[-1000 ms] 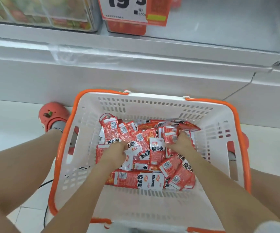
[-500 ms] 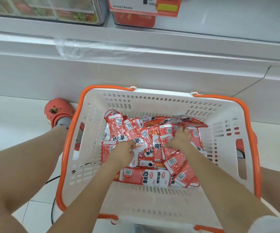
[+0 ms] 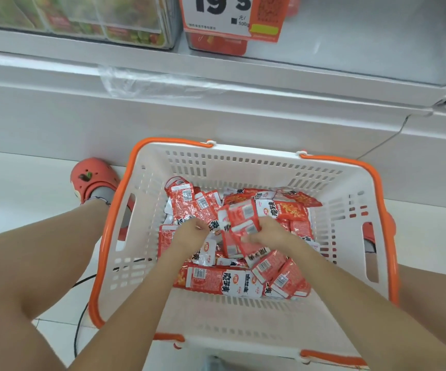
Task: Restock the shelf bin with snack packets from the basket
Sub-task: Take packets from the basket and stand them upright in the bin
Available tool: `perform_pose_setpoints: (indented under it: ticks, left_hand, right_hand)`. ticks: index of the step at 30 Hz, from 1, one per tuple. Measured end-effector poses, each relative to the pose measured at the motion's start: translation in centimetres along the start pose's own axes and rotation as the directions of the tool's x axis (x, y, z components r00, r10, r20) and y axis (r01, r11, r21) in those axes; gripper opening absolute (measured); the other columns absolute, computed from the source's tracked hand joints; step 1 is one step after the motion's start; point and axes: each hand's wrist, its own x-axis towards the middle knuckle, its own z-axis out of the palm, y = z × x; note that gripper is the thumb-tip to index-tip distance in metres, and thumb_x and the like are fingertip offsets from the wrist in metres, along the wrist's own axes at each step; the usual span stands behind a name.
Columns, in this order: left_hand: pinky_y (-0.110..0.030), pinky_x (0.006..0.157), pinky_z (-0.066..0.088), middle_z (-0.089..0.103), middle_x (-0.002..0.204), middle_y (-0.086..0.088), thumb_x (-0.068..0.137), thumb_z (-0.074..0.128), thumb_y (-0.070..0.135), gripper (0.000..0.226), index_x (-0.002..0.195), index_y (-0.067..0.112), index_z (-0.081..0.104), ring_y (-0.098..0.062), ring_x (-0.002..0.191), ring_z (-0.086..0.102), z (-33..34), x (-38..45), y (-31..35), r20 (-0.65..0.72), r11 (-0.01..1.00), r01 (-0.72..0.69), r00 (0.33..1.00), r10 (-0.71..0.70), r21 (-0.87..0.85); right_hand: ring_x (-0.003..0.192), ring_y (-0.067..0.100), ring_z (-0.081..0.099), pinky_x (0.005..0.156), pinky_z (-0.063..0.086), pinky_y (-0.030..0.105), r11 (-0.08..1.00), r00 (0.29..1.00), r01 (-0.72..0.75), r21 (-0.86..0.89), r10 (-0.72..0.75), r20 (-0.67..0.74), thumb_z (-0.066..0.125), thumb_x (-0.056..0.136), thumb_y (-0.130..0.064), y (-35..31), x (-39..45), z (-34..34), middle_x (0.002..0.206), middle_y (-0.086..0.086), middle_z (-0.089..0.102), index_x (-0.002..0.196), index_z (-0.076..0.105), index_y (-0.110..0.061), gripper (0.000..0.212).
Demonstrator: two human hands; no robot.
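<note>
Red-white foil packets (image 3: pixel 239 263): loose pile in basket (image 3: pixel 350 199), flat, long axes mixed.
Basket: white slotted plastic, orange rim.
Right hand (image 3: pixel 266 236): clutching several packets, tilted upright.
Left hand (image 3: pixel 192 234): curled on pile, grip unclear.

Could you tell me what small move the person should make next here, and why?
Probably lift both hands out of the basket with their packets. The right hand already has a grip on a raised bunch of packets, and the left hand is curled on packets in the pile; the shelf bin sits above, behind the price tag.
</note>
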Motion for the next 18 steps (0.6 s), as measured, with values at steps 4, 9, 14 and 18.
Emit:
perform_pose_setpoints:
  ticks: [4,9,14,18]
  left_hand:
    - [-0.045,0.088,0.051,0.061,0.116,-0.023,0.093,0.042,0.057,0.069,0.125,-0.004,0.051,-0.037,0.099,0.061,-2.4,-2.1,2.3,0.372,0.764,0.468,0.872,-0.317,-0.444]
    - [-0.041,0.083,0.052,0.064,0.121,-0.018,0.078,0.038,0.075,0.077,0.117,0.013,0.061,-0.031,0.107,0.062,-4.3,-7.2,8.6,0.488,0.759,0.261,0.869,0.085,-0.596]
    - [-0.046,0.085,0.052,0.067,0.115,-0.016,0.083,0.038,0.065,0.069,0.121,0.012,0.06,-0.031,0.1,0.067,-7.8,-12.5,14.4,0.364,0.634,0.002,0.82,0.441,-0.774]
    - [-0.048,0.09,0.053,0.066,0.117,-0.018,0.075,0.066,0.01,0.05,0.124,0.01,0.054,-0.032,0.104,0.065,-8.3,-15.5,16.5,0.376,0.746,-0.146,0.79,0.483,-0.65]
  right_hand:
    - [0.09,0.012,0.07,0.079,0.056,0.025,0.942,0.988,0.155,0.297,-0.141,-0.07,0.072,0.082,-0.007,-4.4,-4.1,-3.3,0.106,0.003,0.072,0.107,0.066,-0.011,0.026]
    - [0.102,0.023,0.068,0.091,0.054,0.038,0.857,0.958,0.263,0.443,-0.285,-0.017,0.068,0.082,-0.008,-9.9,-9.6,-5.7,0.109,0.008,0.071,0.106,0.064,-0.012,0.025]
    - [0.086,0.018,0.069,0.077,0.058,0.033,0.828,0.94,0.306,0.47,-0.341,-0.011,0.064,0.086,-0.009,-12.9,-15.1,-7.5,0.101,0.007,0.071,0.105,0.063,-0.012,0.019]
    - [0.091,0.024,0.069,0.078,0.057,0.04,0.787,0.896,0.442,0.43,-0.403,-0.185,0.068,0.082,-0.01,-14.1,-19.1,-8.9,0.108,0.009,0.071,0.116,0.058,-0.015,0.036]
